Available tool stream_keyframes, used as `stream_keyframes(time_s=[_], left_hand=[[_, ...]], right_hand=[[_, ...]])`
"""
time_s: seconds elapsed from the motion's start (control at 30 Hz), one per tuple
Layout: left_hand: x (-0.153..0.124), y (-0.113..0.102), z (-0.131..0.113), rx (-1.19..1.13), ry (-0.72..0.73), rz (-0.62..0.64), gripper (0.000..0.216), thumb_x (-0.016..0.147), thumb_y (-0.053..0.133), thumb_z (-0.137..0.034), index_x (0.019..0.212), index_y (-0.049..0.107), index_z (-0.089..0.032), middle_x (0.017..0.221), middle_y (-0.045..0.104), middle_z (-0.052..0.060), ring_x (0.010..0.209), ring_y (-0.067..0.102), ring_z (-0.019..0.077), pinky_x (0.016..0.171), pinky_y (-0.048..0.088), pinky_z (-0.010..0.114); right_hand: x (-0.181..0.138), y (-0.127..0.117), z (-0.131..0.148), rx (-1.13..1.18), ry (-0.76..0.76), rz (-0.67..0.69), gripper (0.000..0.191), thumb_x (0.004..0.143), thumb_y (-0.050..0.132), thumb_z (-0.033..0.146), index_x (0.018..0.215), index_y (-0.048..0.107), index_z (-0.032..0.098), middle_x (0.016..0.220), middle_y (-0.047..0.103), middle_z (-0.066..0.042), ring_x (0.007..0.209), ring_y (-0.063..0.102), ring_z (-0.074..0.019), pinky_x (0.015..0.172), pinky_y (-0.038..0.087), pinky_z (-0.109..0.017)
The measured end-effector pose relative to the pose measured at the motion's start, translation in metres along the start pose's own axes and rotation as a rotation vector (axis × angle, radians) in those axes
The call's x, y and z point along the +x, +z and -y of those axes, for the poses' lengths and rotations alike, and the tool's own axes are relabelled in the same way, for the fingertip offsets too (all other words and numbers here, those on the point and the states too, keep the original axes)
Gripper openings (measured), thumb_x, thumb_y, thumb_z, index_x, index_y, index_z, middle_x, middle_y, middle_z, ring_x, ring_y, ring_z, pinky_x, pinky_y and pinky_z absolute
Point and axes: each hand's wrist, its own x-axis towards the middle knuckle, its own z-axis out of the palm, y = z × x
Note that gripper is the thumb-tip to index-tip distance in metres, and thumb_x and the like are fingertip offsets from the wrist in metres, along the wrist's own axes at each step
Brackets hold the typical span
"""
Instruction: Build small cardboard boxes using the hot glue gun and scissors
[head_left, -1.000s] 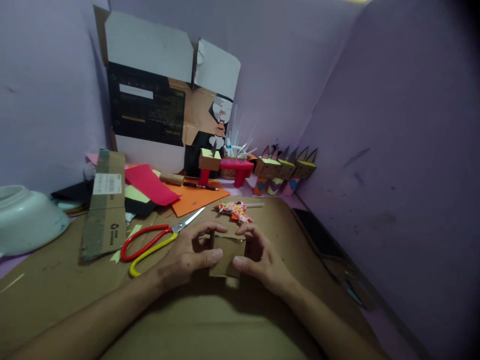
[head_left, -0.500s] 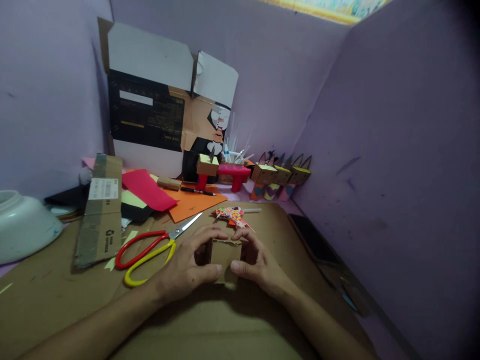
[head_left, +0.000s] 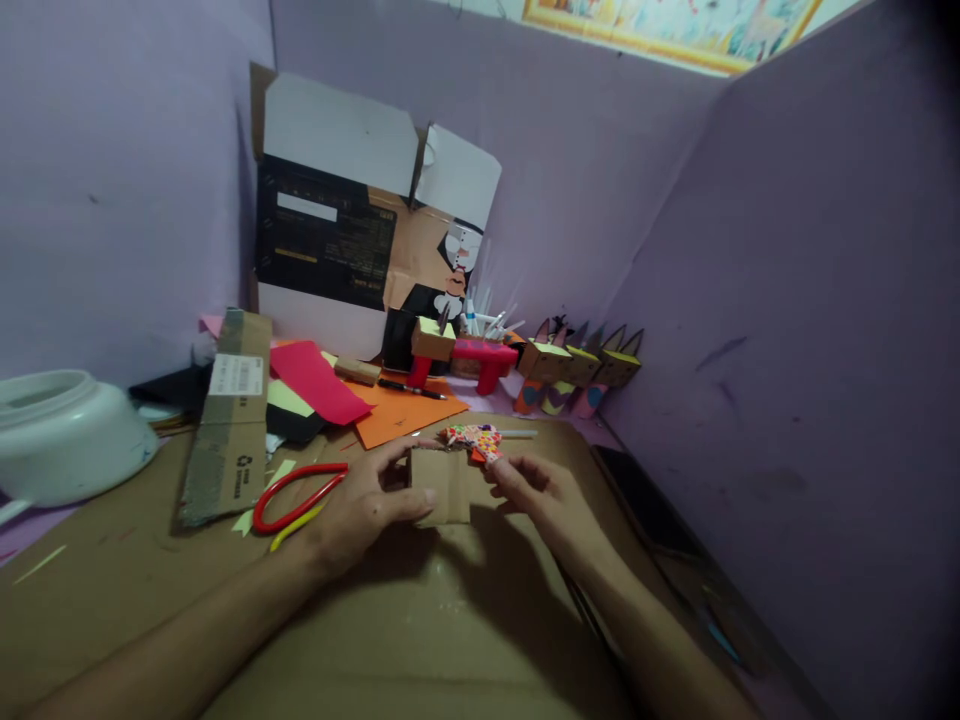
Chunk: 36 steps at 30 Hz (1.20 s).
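My left hand (head_left: pixel 375 505) grips a small folded cardboard box (head_left: pixel 442 488), its thumb on the near face and fingers over the top edge. The box sits just above or on the cardboard mat; which one is unclear. My right hand (head_left: pixel 544 495) is closed around the handle end of a glue gun (head_left: pixel 472 437) with a colourful pattern, an orange trigger and a pale glue stick (head_left: pixel 519 434) at its back. The gun lies just behind the box. Scissors with red and yellow handles (head_left: pixel 296 500) lie left of my left hand, which hides their blades.
A cardboard strip (head_left: pixel 229 420), red paper (head_left: pixel 321 382) and orange paper (head_left: pixel 405 412) lie behind the scissors. A white pot (head_left: pixel 75 440) stands far left. Several eared cardboard figures (head_left: pixel 546 362) stand at the back, near the right wall. A dark flat object (head_left: pixel 645 500) lies along that wall.
My right hand has let go of the box and moved right to the glue gun's handle. My left hand keeps the box, now turned slightly. The view has shifted left and up.
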Motion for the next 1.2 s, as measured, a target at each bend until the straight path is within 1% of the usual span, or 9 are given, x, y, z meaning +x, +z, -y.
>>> stream_keyframes(time_s=[0.13,0.23,0.3,0.4,0.53,0.67,0.83,0.97,1.2], left_hand=[[-0.002,0.003,0.004,0.016,0.012,0.046,0.052,0.066,0.072,-0.023,0.115,0.054,-0.021,0.11,0.066,0.007,0.1,0.061,0.0265,0.082,0.051,0.036],[-0.003,0.005,0.005,0.023,0.024,0.108,0.056,0.064,0.074,-0.025,0.116,0.053,-0.019,0.114,0.065,0.009,0.104,0.061,0.0294,0.087,0.049,0.04],[-0.004,0.004,0.002,0.054,0.04,0.084,0.058,0.063,0.075,-0.027,0.117,0.052,-0.019,0.115,0.064,0.011,0.105,0.061,0.0313,0.087,0.05,0.042],[-0.005,-0.002,-0.006,0.144,0.107,-0.075,0.06,0.064,0.076,-0.031,0.117,0.052,-0.02,0.117,0.063,0.011,0.106,0.06,0.0321,0.087,0.051,0.042],[-0.004,-0.014,-0.017,0.163,0.201,-0.258,0.07,0.065,0.077,-0.032,0.126,0.044,-0.024,0.121,0.06,0.009,0.11,0.058,0.0296,0.091,0.049,0.04],[-0.001,-0.019,-0.017,0.118,0.262,-0.23,0.075,0.062,0.08,-0.025,0.127,0.043,-0.026,0.133,0.05,0.007,0.123,0.047,0.0271,0.099,0.043,0.033],[0.001,-0.019,-0.01,0.018,0.226,-0.126,0.074,0.065,0.076,-0.017,0.13,0.041,-0.03,0.139,0.045,0.003,0.126,0.045,0.0231,0.095,0.045,0.027],[0.0,-0.015,-0.009,-0.046,0.119,-0.142,0.076,0.062,0.076,-0.017,0.129,0.042,-0.025,0.141,0.044,0.007,0.13,0.04,0.0249,0.1,0.041,0.031],[-0.001,-0.012,-0.011,-0.078,0.037,-0.198,0.074,0.059,0.075,-0.016,0.126,0.044,-0.019,0.131,0.052,0.014,0.123,0.047,0.0317,0.099,0.041,0.042]], right_hand=[[-0.022,0.016,0.005,0.281,0.073,0.181,0.06,0.062,0.071,0.06,0.104,0.058,0.019,0.11,0.063,-0.012,0.097,0.063,-0.0255,0.08,0.052,-0.039],[-0.024,0.017,0.003,0.405,0.089,0.275,0.068,0.062,0.073,0.058,0.116,0.053,0.021,0.122,0.058,-0.015,0.107,0.059,-0.0276,0.085,0.05,-0.042],[-0.018,0.012,0.0,0.278,0.03,0.181,0.065,0.065,0.069,0.058,0.115,0.053,0.02,0.116,0.063,-0.015,0.102,0.063,-0.0272,0.079,0.053,-0.04],[-0.001,-0.006,-0.008,-0.046,-0.065,-0.093,0.046,0.072,0.059,0.053,0.101,0.059,0.017,0.098,0.071,-0.013,0.089,0.067,-0.0245,0.072,0.053,-0.035],[0.027,-0.032,-0.021,-0.294,-0.05,-0.245,0.024,0.071,0.061,0.036,0.08,0.066,0.014,0.082,0.071,-0.012,0.077,0.065,-0.0243,0.07,0.047,-0.035],[0.046,-0.039,-0.029,-0.473,-0.01,-0.224,0.016,0.069,0.063,0.03,0.07,0.069,0.016,0.069,0.071,-0.008,0.065,0.063,-0.0216,0.059,0.04,-0.028],[0.049,-0.023,-0.025,-0.548,0.069,-0.134,0.03,0.064,0.069,0.044,0.048,0.064,0.019,0.047,0.062,-0.004,0.056,0.059,-0.0214,0.05,0.03,-0.026],[0.052,-0.003,-0.024,-0.477,0.122,-0.105,0.02,0.052,0.078,0.034,0.057,0.065,0.019,0.054,0.062,-0.003,0.061,0.058,-0.0226,0.049,0.03,-0.025],[0.041,0.004,-0.015,-0.096,0.183,-0.075,0.014,0.07,0.057,0.029,0.078,0.054,0.019,0.053,0.052,0.004,0.043,0.051,-0.0132,0.04,0.042,-0.024]])
